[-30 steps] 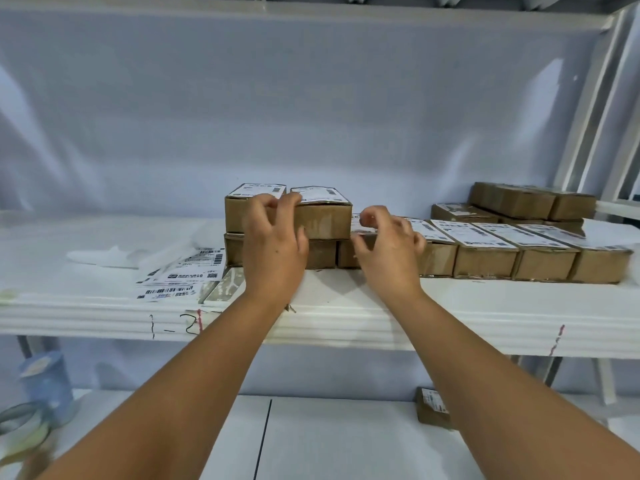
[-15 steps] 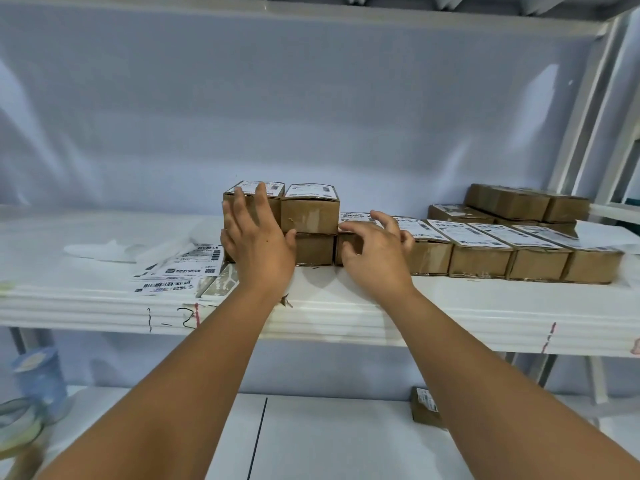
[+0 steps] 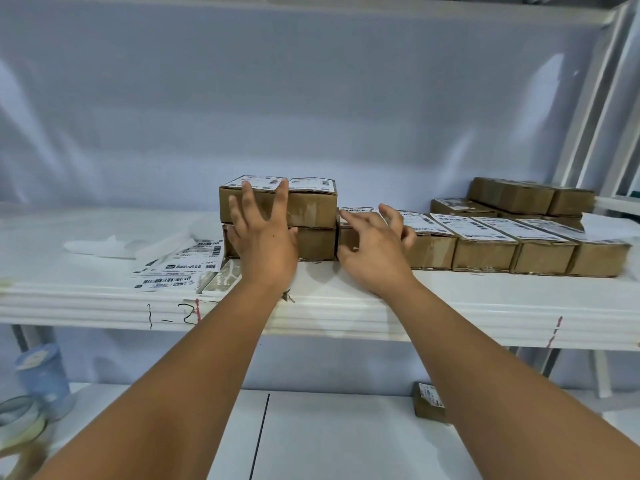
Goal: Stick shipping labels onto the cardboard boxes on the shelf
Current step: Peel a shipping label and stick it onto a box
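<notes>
Two hands: both reach up from the bottom of the frame to the boxes at the centre of the shelf [image 3: 346, 323].
Left hand [image 3: 263, 237]: wide, fingers straight and spread, laid flat against the front of the stack of boxes [image 3: 313, 216]; its fingertips reach the top edge of the upper left box, at the label [image 3: 263, 181] stuck there.
Right hand [image 3: 375, 245]: wide, fingers fanned and slightly bent over the top of the first box just right of the stack, thumb at that box's front face; I cannot tell whether the fingertips touch its label.
Stack of boxes: centre of the frame, two wide and two high, brown cardboard, with white labels on the two upper boxes.
Row of boxes [image 3: 485, 252]: runs from the stack toward the right edge, boxes touching side by side, each with a label on top.
Back pile [image 3: 512, 197]: right of the frame, behind the row, more brown boxes stacked.
Loose labels [image 3: 187, 265]: just left of the stack, overlapping barcode sheets lying flat near the shelf's front edge.
White paper [image 3: 100, 245]: farther left on the shelf, lying flat.
Pen marks [image 3: 173, 315]: on the shelf's front edge, below the loose labels.
Lower shelf [image 3: 346, 438]: bottom of the frame; a small labelled box [image 3: 427, 403] sits partly behind the right forearm, and a blue can [image 3: 43, 375] and a tape roll [image 3: 17, 420] stand at the lower left.
</notes>
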A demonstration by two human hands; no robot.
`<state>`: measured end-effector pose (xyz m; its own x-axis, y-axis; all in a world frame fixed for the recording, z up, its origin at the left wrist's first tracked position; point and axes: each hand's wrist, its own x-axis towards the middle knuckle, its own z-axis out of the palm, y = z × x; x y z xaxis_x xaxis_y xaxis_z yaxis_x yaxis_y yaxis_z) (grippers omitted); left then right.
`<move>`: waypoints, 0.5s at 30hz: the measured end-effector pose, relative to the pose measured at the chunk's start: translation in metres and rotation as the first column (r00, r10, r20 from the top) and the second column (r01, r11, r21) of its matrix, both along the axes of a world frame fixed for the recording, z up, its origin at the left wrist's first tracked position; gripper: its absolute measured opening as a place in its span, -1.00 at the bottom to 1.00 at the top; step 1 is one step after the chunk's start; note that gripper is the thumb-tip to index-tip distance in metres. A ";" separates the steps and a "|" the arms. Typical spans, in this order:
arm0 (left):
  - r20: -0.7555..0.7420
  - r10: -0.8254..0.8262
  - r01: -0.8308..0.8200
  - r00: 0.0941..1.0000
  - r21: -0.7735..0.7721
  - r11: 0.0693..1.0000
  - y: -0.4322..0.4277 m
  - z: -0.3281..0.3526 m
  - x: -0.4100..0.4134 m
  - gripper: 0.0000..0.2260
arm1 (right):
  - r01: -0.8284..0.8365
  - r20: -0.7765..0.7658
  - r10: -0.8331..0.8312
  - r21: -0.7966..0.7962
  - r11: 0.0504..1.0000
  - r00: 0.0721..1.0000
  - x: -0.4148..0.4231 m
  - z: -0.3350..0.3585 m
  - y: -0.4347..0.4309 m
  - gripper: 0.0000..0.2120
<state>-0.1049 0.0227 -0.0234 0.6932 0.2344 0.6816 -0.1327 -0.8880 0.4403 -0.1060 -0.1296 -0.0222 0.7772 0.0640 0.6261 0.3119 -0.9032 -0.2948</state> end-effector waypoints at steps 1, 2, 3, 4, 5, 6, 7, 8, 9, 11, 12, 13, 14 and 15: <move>0.016 -0.004 0.003 1.000 0.032 0.999 -0.001 0.000 0.000 -0.40 | -0.009 0.027 0.008 0.031 0.999 1.000 -0.001 0.000 0.000 -0.50; 0.042 -0.012 0.008 0.999 0.080 0.997 -0.002 -0.001 0.000 -0.41 | -0.026 0.054 0.023 0.060 0.998 0.998 -0.001 0.000 0.001 -0.54; 0.075 -0.028 0.017 0.997 0.141 0.990 -0.003 -0.001 -0.001 -0.43 | -0.044 0.073 0.038 0.079 0.996 0.997 -0.002 -0.001 0.001 -0.60; 0.113 -0.057 0.033 0.992 0.205 0.978 -0.005 -0.002 0.000 -0.46 | -0.055 0.083 0.048 0.085 0.995 0.995 -0.003 -0.001 0.002 -0.65; 0.150 -0.092 0.050 0.984 0.261 0.964 -0.006 -0.004 0.000 -0.51 | -0.059 0.085 0.052 0.083 0.995 0.995 -0.003 -0.001 0.002 -0.69; 0.177 -0.123 0.065 0.977 0.301 0.951 -0.007 -0.005 0.001 -0.55 | -0.058 0.081 0.052 0.077 0.995 0.995 -0.003 -0.001 0.002 -0.70; 0.188 -0.139 0.072 0.972 0.326 0.943 -0.007 -0.006 0.001 -0.57 | -0.056 0.074 0.051 0.072 0.996 0.996 -0.003 -0.001 0.001 -0.70; 0.184 -0.141 0.073 0.973 0.336 0.939 -0.007 -0.007 0.002 -0.59 | -0.054 0.066 0.050 0.070 0.996 0.997 -0.003 -0.001 0.001 -0.69; 0.171 -0.139 0.074 0.975 0.337 0.938 -0.006 -0.008 0.002 -0.59 | -0.052 0.060 0.048 0.069 0.996 0.997 -0.003 0.000 0.000 -0.69; 0.143 -0.136 0.081 0.980 0.338 0.938 -0.006 -0.008 0.002 -0.59 | -0.051 0.046 0.048 0.070 0.996 0.998 -0.004 0.000 0.000 -0.69; 0.131 -0.134 0.083 0.982 0.338 0.937 -0.006 -0.008 0.002 -0.59 | -0.050 0.041 0.047 0.070 0.996 0.998 -0.003 0.000 0.000 -0.70; 0.126 -0.132 0.082 0.983 0.338 0.937 -0.006 -0.008 0.002 -0.58 | -0.048 0.037 0.045 0.071 0.996 0.998 -0.003 0.000 0.000 -0.71; 0.127 -0.134 0.083 0.983 0.341 0.936 -0.006 -0.008 0.002 -0.58 | -0.044 0.037 0.042 0.071 0.996 0.998 -0.003 0.000 0.000 -0.72; 0.132 -0.138 0.085 0.982 0.348 0.934 -0.006 -0.008 0.002 -0.58 | -0.041 0.039 0.038 0.071 0.997 0.998 -0.003 0.000 0.000 -0.73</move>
